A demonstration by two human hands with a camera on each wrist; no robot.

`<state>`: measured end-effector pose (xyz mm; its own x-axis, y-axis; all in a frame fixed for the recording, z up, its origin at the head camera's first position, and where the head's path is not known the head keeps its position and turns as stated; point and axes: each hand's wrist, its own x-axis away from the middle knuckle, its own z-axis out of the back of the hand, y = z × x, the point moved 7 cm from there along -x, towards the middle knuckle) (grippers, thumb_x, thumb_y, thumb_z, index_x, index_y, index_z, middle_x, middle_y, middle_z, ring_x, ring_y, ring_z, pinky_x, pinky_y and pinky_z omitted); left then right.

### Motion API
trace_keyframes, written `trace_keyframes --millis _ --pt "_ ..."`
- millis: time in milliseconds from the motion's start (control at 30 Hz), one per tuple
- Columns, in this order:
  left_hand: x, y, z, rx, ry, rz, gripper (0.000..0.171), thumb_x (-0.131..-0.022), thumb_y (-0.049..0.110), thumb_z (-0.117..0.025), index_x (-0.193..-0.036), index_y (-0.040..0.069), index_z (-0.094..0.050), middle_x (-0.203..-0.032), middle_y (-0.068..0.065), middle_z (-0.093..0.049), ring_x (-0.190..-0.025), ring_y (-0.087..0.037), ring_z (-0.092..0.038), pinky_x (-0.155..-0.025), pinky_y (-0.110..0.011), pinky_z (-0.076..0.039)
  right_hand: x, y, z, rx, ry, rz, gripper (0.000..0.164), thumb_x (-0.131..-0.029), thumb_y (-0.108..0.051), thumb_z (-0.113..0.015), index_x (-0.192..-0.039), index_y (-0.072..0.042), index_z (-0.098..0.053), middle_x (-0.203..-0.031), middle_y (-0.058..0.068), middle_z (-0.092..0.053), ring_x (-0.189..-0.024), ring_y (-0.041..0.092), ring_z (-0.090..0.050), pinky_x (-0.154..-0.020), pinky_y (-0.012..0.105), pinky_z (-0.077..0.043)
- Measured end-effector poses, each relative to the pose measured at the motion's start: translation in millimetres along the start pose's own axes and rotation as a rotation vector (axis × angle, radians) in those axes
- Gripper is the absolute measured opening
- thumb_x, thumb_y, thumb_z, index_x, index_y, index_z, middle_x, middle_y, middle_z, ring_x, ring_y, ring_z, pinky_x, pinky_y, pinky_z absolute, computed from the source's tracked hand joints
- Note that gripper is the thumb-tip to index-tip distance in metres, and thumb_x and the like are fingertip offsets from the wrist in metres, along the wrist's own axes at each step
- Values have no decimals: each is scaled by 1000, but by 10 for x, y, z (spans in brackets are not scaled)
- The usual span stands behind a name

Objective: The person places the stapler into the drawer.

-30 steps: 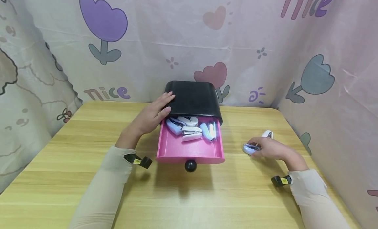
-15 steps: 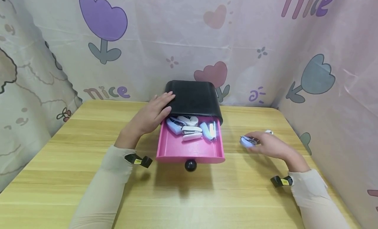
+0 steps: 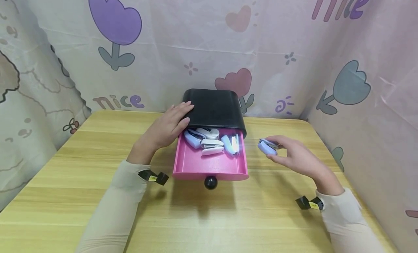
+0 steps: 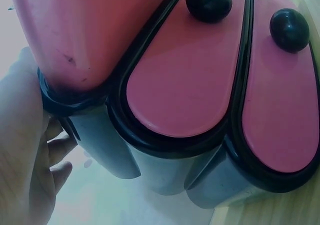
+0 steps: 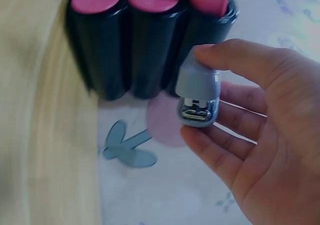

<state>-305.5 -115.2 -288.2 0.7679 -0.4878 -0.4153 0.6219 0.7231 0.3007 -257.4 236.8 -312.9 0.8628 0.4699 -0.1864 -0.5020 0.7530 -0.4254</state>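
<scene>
My right hand [image 3: 295,156] pinches a small light-blue stapler [image 3: 267,147] between thumb and fingers, above the table to the right of the drawer cabinet. Seen in the right wrist view, the stapler [image 5: 197,85] has its front end towards the camera. My left hand [image 3: 166,127] rests on the upper left side of the black cabinet [image 3: 213,107], fingers laid over its top edge. The pink top drawer [image 3: 209,167] is pulled out. Several blue and white staplers lie towards its back, including a white stapler [image 3: 212,147] in the middle.
Two lower drawers [image 4: 185,85] are closed, with round black knobs, in the left wrist view. The open drawer's black knob [image 3: 210,183] juts out over the wooden table [image 3: 209,224]. A printed curtain [image 3: 183,35] hangs behind the table and at its sides.
My right hand has lifted the light-blue stapler off the table and moved it left towards the drawer. The white stapler behind that hand has gone out of sight. My left hand stays put.
</scene>
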Motion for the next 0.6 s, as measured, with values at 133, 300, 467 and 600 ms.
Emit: trace_keyframes --millis 133,300,467,600 --pt "4 -7 -6 6 3 -4 55 -104 42 -35 -153 16 -35 -158 -4 -30 -147 -21 -20 -120 -41 -9 6 -242 90 9 49 58 51 -90 -32 -72 -135 -13 -56 -122 6 -63 -106 27 -60 -84 51 -51" --pt "3 -17 -3 15 6 -7 55 -104 41 -35 -153 16 -35 -158 -4 -29 -147 -21 -20 -119 -44 -12 -9 -562 183 6 116 160 50 -88 -26 -75 -134 -15 -59 -119 2 -64 -103 21 -60 -82 46 -51" --pt "3 -17 -4 24 10 -12 55 -104 41 -35 -153 15 -35 -158 -5 -30 -147 -23 -21 -118 -47 -14 -93 -820 182 -18 154 262 51 -84 -21 -79 -132 -13 -61 -118 1 -64 -103 17 -60 -82 41 -53" --pt "-7 -10 -9 30 14 -27 54 -105 40 -34 -152 14 -36 -158 -6 -30 -147 -23 -21 -119 -46 -15 -152 -1001 138 -41 154 334 54 -82 -20 -81 -131 -12 -62 -120 2 -65 -106 18 -60 -87 42 -53"
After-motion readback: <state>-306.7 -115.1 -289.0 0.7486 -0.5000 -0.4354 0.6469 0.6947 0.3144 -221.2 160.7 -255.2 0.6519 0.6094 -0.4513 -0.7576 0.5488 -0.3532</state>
